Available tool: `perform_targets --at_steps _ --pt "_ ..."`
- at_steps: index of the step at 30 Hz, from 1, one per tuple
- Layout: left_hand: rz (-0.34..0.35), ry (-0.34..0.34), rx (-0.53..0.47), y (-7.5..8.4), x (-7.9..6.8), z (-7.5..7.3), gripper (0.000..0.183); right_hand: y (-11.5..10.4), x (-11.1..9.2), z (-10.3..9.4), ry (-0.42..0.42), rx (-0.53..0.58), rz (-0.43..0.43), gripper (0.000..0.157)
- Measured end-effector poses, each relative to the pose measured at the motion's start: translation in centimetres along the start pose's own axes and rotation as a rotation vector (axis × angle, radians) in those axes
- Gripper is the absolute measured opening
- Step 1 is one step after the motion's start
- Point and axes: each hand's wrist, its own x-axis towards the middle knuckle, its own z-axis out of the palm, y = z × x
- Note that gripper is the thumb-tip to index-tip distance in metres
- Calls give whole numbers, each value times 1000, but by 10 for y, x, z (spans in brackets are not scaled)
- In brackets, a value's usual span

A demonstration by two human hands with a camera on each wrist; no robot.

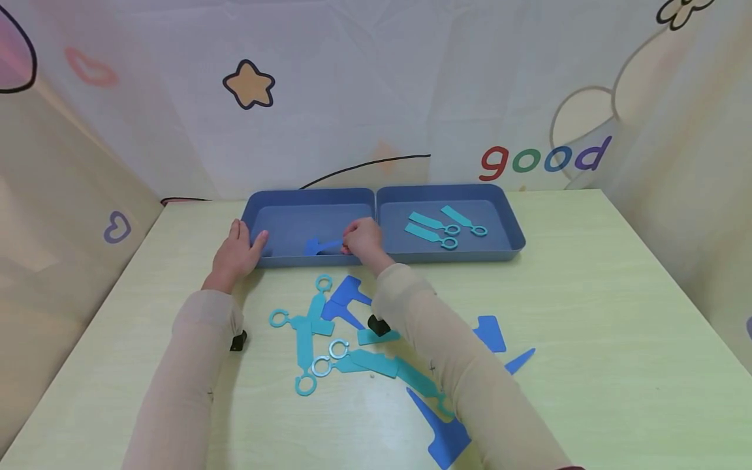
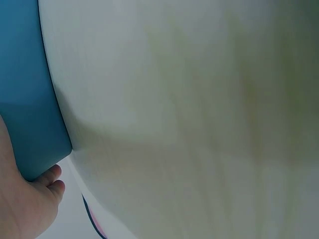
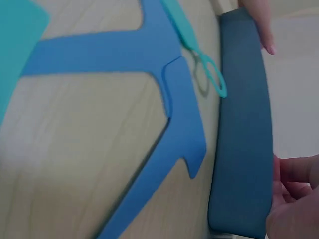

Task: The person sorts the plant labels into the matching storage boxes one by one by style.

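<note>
My left hand [image 1: 234, 256] grips the front left corner of the left blue tray [image 1: 305, 196], its thumb over the rim and its fingers along the outer wall. Inside that tray, at the front right, my right hand [image 1: 364, 240] pinches the handle end of a flat blue hammer-shaped piece [image 1: 314, 247]. From the right wrist, the curled fingers [image 3: 294, 172] show behind the tray's front wall, which hides the piece. On the table before the tray lie overlapping blue hammer-shaped pieces [image 3: 184, 114] and several flat teal pieces with ring ends [image 1: 304, 343].
A second blue tray [image 1: 514, 245] adjoins on the right, with 3 teal ring-ended pieces [image 1: 427, 233] in it. Nearer the front lies another blue piece [image 1: 449, 444]. My right sleeve [image 1: 470, 365] partly covers pieces on the table [image 1: 617, 365]. A printed curtain [image 1: 352, 98] hangs behind.
</note>
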Motion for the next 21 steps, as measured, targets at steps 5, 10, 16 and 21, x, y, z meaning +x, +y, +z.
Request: perform_targets --at_steps 5,10,16,21 --pt "-4 -6 -6 1 -1 -1 86 1 -8 6 11 -461 -184 13" --pt "-6 -7 -8 3 -2 -1 86 0 -12 7 -30 -575 -188 15" --pt "-8 -8 -8 3 -2 -1 86 -2 -12 7 -67 -558 -146 23" --pt "-10 3 -10 2 -3 0 86 -2 -11 5 -107 -547 -156 21"
